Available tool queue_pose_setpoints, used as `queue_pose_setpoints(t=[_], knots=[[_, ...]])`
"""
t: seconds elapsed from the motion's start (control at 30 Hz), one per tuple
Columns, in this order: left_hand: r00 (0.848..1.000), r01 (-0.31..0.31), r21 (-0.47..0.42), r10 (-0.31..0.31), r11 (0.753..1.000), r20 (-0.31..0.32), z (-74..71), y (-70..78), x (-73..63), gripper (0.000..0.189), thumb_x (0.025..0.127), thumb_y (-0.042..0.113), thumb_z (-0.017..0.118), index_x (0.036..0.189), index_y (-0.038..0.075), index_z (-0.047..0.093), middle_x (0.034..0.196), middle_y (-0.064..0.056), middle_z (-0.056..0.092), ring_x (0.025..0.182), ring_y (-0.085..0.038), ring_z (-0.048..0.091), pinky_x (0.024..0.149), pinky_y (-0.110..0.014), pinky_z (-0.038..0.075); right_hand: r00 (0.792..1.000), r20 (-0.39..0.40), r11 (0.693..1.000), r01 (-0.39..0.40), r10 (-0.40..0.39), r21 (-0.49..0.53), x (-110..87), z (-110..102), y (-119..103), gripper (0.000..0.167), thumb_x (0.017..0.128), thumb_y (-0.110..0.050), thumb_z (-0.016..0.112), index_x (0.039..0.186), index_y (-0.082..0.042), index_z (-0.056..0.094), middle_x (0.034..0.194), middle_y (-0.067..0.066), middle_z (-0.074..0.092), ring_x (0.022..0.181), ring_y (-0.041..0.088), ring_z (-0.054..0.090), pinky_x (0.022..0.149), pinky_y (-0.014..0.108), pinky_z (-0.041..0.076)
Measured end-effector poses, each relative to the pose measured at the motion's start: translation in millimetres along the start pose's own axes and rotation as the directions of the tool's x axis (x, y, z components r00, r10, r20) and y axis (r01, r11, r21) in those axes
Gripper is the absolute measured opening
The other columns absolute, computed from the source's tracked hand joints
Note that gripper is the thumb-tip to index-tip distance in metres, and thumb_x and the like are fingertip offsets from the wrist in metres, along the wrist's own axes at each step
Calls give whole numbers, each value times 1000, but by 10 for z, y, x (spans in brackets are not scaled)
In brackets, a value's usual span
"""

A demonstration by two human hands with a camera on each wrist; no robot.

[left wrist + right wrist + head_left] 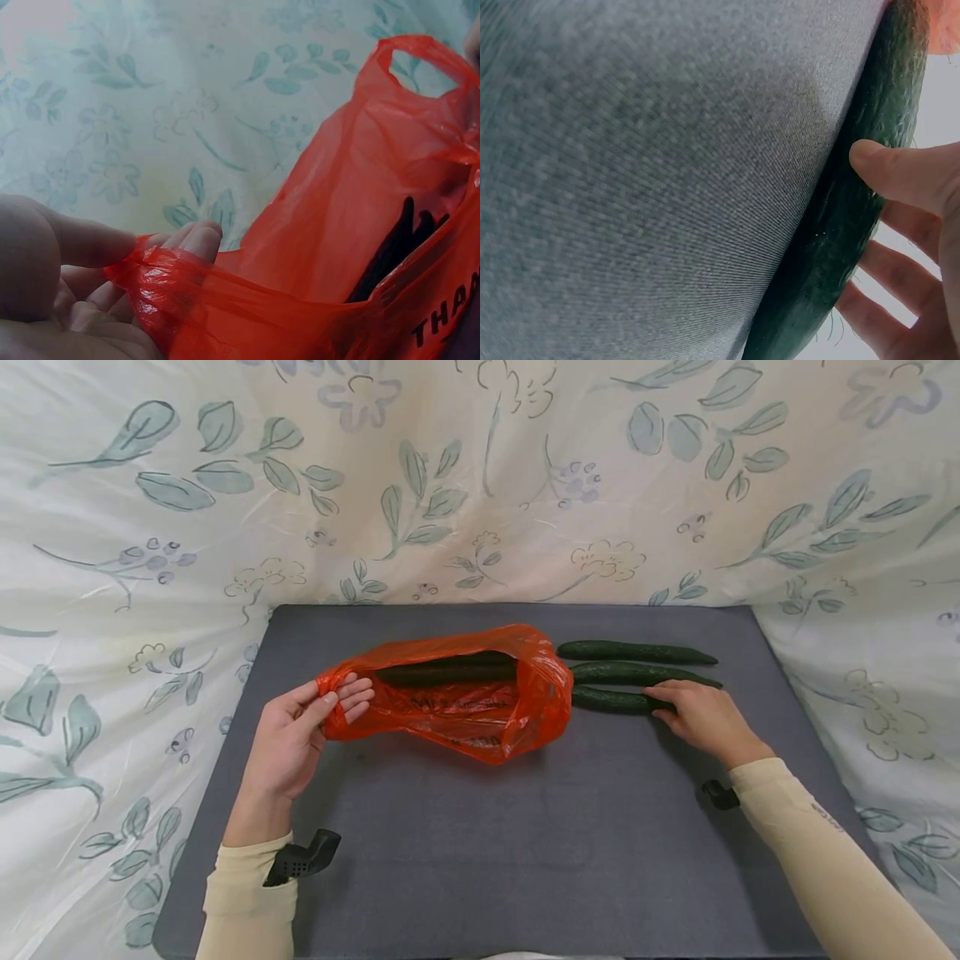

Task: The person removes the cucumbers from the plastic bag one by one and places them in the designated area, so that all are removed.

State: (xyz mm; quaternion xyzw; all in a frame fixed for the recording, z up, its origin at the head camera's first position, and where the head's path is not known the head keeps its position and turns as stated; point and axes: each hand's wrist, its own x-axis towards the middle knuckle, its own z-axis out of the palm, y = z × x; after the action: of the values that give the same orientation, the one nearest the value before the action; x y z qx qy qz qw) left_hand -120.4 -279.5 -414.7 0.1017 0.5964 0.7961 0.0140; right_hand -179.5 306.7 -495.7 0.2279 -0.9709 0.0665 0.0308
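My right fingers grip the nearest cucumber on the worktop, its long axis running left to right, its left end at the red bag. My left fingers pinch that bag's left edge.

1 red bag holds at least 2 cucumbers beside 3 loose cucumbers.

A flat, dark grey, fine-textured worktop carries a crinkled, translucent red plastic bag with black print and, at its right end, three long, slender, dark green cucumbers
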Motion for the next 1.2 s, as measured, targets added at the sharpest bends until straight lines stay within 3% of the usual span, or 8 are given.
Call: queue_pose_setpoints(t=[0.2, 0.47, 0.7, 0.97, 1.2], knots=[[1000, 0, 6, 0, 1000, 1, 0, 8, -1, 42, 114, 0, 50, 148, -25, 44, 131, -19, 73, 117, -28, 75, 103, -41, 57, 999, 35, 999, -33, 33, 2, 2, -11, -26, 45, 93, -7, 84, 137, -6, 75, 133, 22, 72, 107, 42, 73, 67, 57, 61], [1000, -6, -1, 6, 1000, 5, -5, 10, 1, 42, 114, 0, 49, 148, -25, 44, 131, -19, 73, 117, -28, 75, 103, -41, 57, 994, 76, 996, -84, 81, 40, 14, -18, -60, 44, 97, -12, 82, 139, -2, 72, 136, 26, 69, 118, 46, 68, 90, 66, 59], [1000, -7, -10, 7, 1000, 7, -8, 10, -3, 42, 114, 0, 49, 148, -25, 43, 131, -19, 73, 117, -29, 75, 103, -41, 57, 993, 68, 993, -105, 101, 52, 8, -28, -69, 43, 99, -16, 80, 138, -1, 72, 134, 27, 69, 117, 46, 68, 92, 68, 57], [1000, -3, -5, 3, 1000, 6, 1, -3, 5, 42, 114, 0, 50, 148, -25, 43, 131, -20, 73, 117, -29, 75, 102, -41, 57, 994, -52, 992, -94, 99, 90, -47, -48, -136, 40, 98, -17, 81, 135, -3, 73, 133, 25, 69, 116, 45, 69, 91, 68, 58], [1000, -4, -10, 4, 1000, -5, 4, 0, 21, 42, 114, 0, 50, 147, -24, 45, 131, -20, 73, 117, -31, 75, 102, -42, 57, 974, -215, 991, -35, 63, 130, 18, -203, -350, 45, 93, -16, 87, 135, -5, 74, 136, 21, 69, 119, 44, 68, 91, 68, 58]])
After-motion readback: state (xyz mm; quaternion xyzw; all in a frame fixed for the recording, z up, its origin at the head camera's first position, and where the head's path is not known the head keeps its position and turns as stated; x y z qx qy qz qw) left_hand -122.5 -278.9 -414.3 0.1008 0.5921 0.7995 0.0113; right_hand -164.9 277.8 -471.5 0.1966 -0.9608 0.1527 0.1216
